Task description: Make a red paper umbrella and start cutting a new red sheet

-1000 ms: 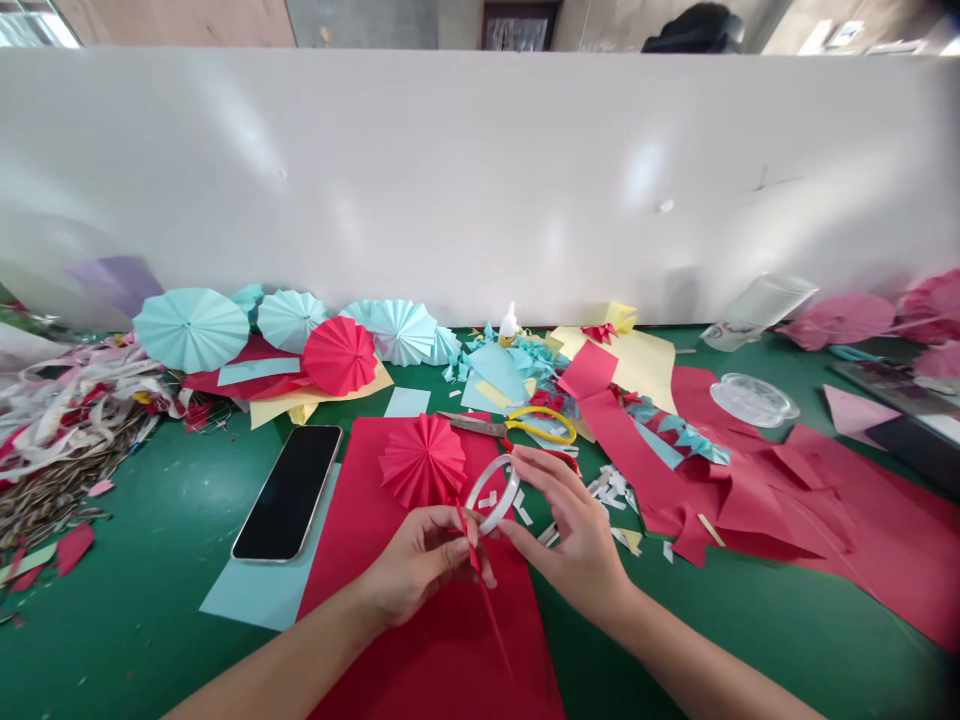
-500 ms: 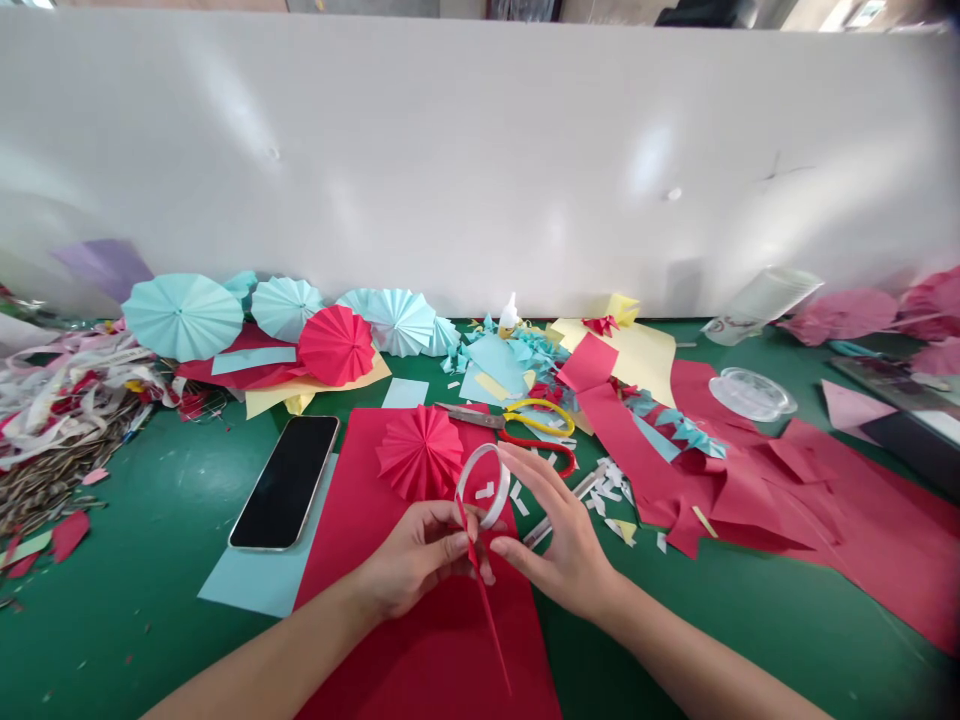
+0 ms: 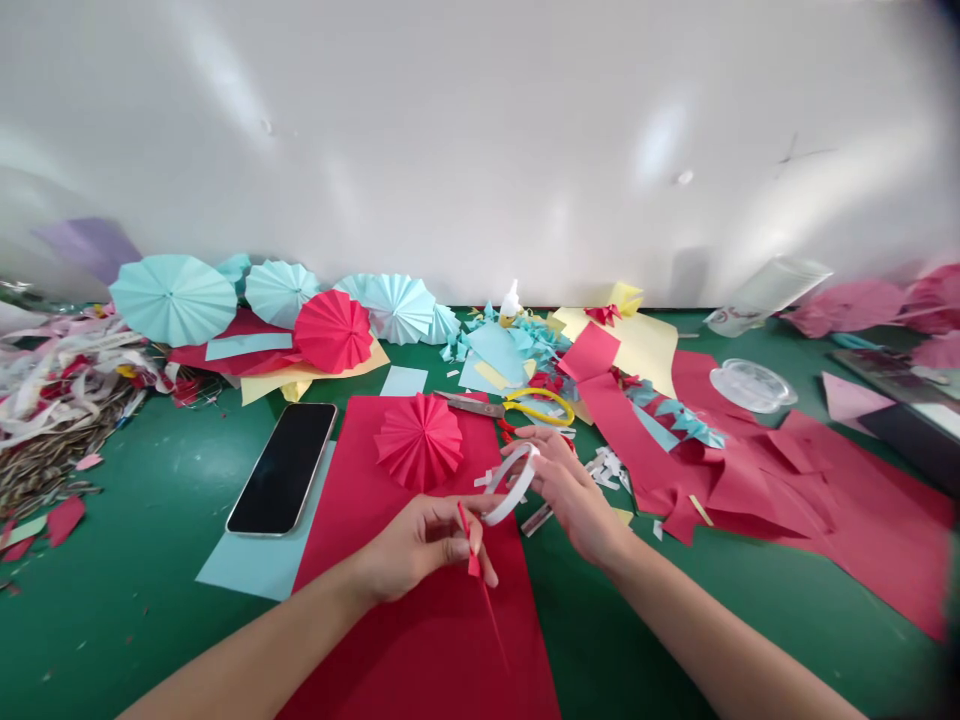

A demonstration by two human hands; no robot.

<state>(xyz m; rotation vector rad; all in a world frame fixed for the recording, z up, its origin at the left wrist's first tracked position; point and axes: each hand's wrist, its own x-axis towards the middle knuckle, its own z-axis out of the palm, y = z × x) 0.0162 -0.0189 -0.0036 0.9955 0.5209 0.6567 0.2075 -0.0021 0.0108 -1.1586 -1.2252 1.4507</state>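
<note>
My left hand (image 3: 424,545) pinches a narrow folded strip of red paper (image 3: 474,566), whose thin tail hangs down toward me. Between my hands is a roll of white tape (image 3: 511,506), its ring tilted. The fingers of my right hand (image 3: 577,500) are closed on the far right side of this roll, and my left fingertips are close to its lower edge; whether they touch it I cannot tell. Beneath my hands lies a large red paper sheet (image 3: 450,660), with a pleated red paper rosette (image 3: 418,442) on it. Scissors (image 3: 540,406) with yellow and red handles lie just beyond, partly hidden by my right hand.
A phone (image 3: 283,470) rests on light blue paper at left. Pleated blue rosettes (image 3: 174,300) line the white partition (image 3: 450,150). A glue bottle (image 3: 511,303) stands among blue scraps. Red paper pieces (image 3: 847,530) and a clear plastic lid (image 3: 752,386) are at right.
The tape roll has shifted right and tilted, away from the red strip. My right hand's fingers have closed in on it. The view has tipped slightly downward.
</note>
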